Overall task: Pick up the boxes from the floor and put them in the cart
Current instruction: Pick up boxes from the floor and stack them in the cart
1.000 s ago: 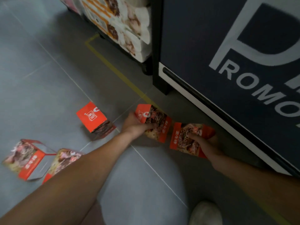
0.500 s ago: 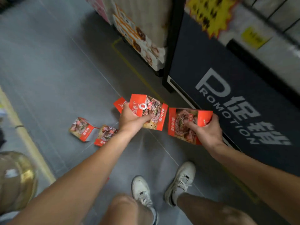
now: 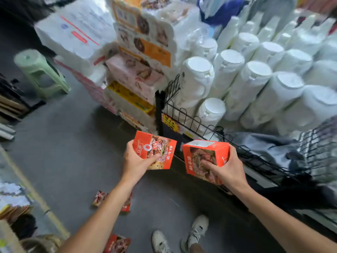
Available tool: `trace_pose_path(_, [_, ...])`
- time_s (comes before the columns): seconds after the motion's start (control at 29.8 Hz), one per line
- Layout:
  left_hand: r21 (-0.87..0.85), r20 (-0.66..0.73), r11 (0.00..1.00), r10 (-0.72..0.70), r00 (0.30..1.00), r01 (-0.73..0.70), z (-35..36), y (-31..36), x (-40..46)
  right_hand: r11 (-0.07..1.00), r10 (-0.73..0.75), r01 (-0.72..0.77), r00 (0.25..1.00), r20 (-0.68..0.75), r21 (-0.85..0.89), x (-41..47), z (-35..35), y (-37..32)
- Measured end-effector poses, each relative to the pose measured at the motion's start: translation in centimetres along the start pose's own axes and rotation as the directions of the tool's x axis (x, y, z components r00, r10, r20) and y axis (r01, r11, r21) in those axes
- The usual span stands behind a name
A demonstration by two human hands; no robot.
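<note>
Open floor to the left, crowded wire display to the right

The grey floor (image 3: 69,157) lies bare ahead and left of both hands, out to the green stool (image 3: 41,73). To the right, the black wire rail (image 3: 191,119) runs just beside the right hand (image 3: 228,168) and its box (image 3: 204,159), with white bowl stacks (image 3: 242,84) packed behind it. Stacked tissue packs (image 3: 138,57) wall off the way ahead. Three loose boxes (image 3: 101,198) lie by the feet (image 3: 195,232).
</note>
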State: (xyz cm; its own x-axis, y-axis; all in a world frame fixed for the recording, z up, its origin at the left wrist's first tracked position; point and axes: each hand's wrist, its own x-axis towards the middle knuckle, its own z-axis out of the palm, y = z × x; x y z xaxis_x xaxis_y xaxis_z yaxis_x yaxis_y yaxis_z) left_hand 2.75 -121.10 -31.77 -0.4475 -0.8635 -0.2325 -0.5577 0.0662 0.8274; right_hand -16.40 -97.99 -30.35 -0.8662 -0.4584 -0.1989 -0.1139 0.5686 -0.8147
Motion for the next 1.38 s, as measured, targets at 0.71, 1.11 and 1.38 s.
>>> trace_pose_path(0.71, [-0.074, 0.257, 0.868, 0.493, 0.831, -0.491, 15.8, 20.7, -22.5, 0.983, -0.084, 0.139, 0.920, -0.383, 0.117, -16.8, -32.5, 9.3])
trace_pose_path(1.11, [-0.306, 0.507, 0.725, 0.673, 0.539, -0.617, 33.3, 28.7, -39.5, 0.987, 0.087, 0.034, 0.705, -0.704, 0.156, -30.0, -48.7, 20.5])
trace_pose_path(1.38, [-0.489, 0.673, 0.622, 0.715, 0.189, -0.612, 42.0, 32.7, -47.1, 0.973, 0.229, -0.116, 0.421, -0.877, 0.199, -38.1, -52.3, 25.3])
